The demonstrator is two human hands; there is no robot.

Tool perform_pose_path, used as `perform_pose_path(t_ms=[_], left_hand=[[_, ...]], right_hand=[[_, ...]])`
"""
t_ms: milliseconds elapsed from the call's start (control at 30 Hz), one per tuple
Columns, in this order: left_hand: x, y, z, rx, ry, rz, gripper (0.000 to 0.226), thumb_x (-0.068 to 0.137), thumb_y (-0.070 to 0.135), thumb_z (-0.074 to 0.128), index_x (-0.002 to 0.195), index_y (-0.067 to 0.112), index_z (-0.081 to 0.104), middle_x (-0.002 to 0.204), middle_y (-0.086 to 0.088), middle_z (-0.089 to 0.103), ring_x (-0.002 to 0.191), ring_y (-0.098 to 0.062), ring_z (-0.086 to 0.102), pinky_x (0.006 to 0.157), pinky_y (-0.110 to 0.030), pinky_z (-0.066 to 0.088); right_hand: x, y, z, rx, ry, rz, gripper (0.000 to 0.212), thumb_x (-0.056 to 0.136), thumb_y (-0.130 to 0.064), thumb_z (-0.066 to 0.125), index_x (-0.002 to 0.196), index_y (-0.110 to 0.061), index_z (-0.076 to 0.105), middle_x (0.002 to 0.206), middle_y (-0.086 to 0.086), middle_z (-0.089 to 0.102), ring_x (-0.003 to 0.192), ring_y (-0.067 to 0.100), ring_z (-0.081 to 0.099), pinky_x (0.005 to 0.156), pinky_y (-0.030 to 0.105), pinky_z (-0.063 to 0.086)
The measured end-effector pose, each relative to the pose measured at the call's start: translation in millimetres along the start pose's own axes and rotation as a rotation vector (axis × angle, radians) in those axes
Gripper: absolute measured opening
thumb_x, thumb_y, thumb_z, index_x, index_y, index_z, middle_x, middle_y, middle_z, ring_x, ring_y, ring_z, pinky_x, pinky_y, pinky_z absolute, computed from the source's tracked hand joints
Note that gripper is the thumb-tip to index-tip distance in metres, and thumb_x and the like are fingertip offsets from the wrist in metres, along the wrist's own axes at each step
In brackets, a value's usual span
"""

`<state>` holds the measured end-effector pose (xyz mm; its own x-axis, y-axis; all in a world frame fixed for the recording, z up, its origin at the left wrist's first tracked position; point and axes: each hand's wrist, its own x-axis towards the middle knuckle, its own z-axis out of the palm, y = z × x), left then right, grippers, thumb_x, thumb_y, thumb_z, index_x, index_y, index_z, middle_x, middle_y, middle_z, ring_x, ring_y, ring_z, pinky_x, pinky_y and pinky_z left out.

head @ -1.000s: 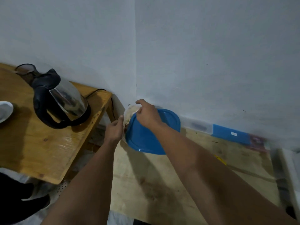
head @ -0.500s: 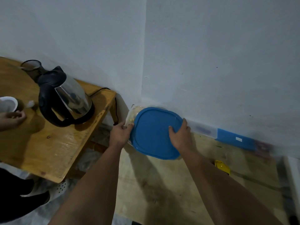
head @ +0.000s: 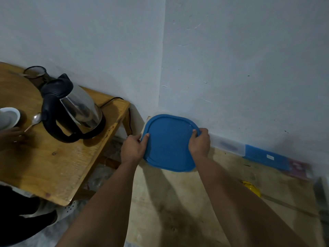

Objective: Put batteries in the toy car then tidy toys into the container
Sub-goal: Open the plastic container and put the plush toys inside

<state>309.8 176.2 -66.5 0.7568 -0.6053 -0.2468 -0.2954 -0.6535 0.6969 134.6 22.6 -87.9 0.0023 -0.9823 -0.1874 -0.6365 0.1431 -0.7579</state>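
At the corner: container on the floor at 12 o'clock from me, by the walls; only a pale sliver shows under the lid.
Left grip: my left hand holds the lid's 9 o'clock edge, thumb on top, fingers curled under the rim.
Right grip: my right hand clamps the 3 o'clock edge, fingers wrapped over it.
Risk: I judge the lid could seat crooked if one side goes down first; the 6 o'clock edge would then pop up.
Risk two: the yellow toy at 4 o'clock lies outside; sealing now would leave it untidied.
Materials: blue plastic lid, rounded square, matte and speckled, with a raised rim; worn, stained floor.
Elsewhere: steel kettle on a wooden table at 9 o'clock.
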Motion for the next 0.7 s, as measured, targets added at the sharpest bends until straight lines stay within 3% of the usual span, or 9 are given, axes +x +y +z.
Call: perform_pose_path(t_ms=[133,267,333,400,467,600,700], left_hand=[[5,-3,3,0.034,-0.027,0.023,0.055,0.098,0.065,0.049,0.101,0.017,0.076,0.081,0.002,0.071,0.074,-0.014,0.068,0.070,-0.044,0.063],[9,-6,6,-0.003,-0.041,0.016,0.048,0.100,0.058,0.054,0.098,0.016,0.075,0.081,0.002,0.072,0.075,-0.014,0.070,0.071,-0.045,0.064],[10,-9,8,-0.029,-0.053,0.027,0.048,0.100,0.057,0.055,0.111,0.014,0.074,0.093,-0.001,0.074,0.084,-0.016,0.071,0.077,-0.047,0.064],[10,-10,10,-0.053,-0.046,0.041,0.055,0.099,0.058,0.055,0.135,0.017,0.066,0.112,-0.001,0.073,0.100,-0.018,0.070,0.086,-0.047,0.063],[8,-12,12,-0.068,-0.028,0.070,0.058,0.100,0.059,0.054,0.146,0.023,0.057,0.123,0.001,0.071,0.110,-0.018,0.067,0.091,-0.047,0.061],[9,-12,15,-0.044,-0.008,0.145,0.050,0.105,0.049,0.051,0.148,0.023,0.056,0.113,0.006,0.068,0.101,-0.011,0.061,0.087,-0.036,0.055],[13,-13,20,-0.009,0.005,0.175,0.048,0.106,0.052,0.044,0.145,0.027,0.057,0.109,0.007,0.069,0.099,-0.014,0.064,0.086,-0.038,0.057]], right_hand=[[2,-4,3,0.003,0.034,-0.019,0.021,0.105,-0.038,0.044,0.115,-0.020,0.050,0.112,0.005,0.059,0.088,0.022,0.059,0.078,0.040,0.054],[8,-3,3,-0.034,-0.040,-0.006,0.032,0.103,-0.038,0.050,0.130,-0.020,0.048,0.119,0.006,0.060,0.098,0.026,0.061,0.084,0.041,0.054],[11,0,2,-0.044,-0.051,0.000,0.037,0.102,-0.042,0.052,0.129,-0.017,0.051,0.117,0.006,0.063,0.100,0.026,0.062,0.082,0.039,0.054],[13,4,0,-0.054,-0.072,0.004,0.036,0.101,-0.047,0.052,0.109,-0.013,0.059,0.100,0.004,0.065,0.090,0.024,0.062,0.071,0.032,0.047],[12,8,-1,-0.020,-0.098,0.032,0.040,0.101,-0.051,0.051,0.093,-0.012,0.054,0.085,0.000,0.059,0.079,0.021,0.058,0.060,0.029,0.039],[8,11,2,0.054,-0.080,0.072,0.041,0.101,-0.054,0.050,0.084,-0.017,0.045,0.075,-0.003,0.052,0.066,0.014,0.050,0.053,0.028,0.035],[6,17,8,0.059,-0.005,0.062,0.041,0.101,-0.054,0.048,0.079,-0.020,0.044,0.072,-0.004,0.053,0.063,0.014,0.050,0.054,0.029,0.037]])
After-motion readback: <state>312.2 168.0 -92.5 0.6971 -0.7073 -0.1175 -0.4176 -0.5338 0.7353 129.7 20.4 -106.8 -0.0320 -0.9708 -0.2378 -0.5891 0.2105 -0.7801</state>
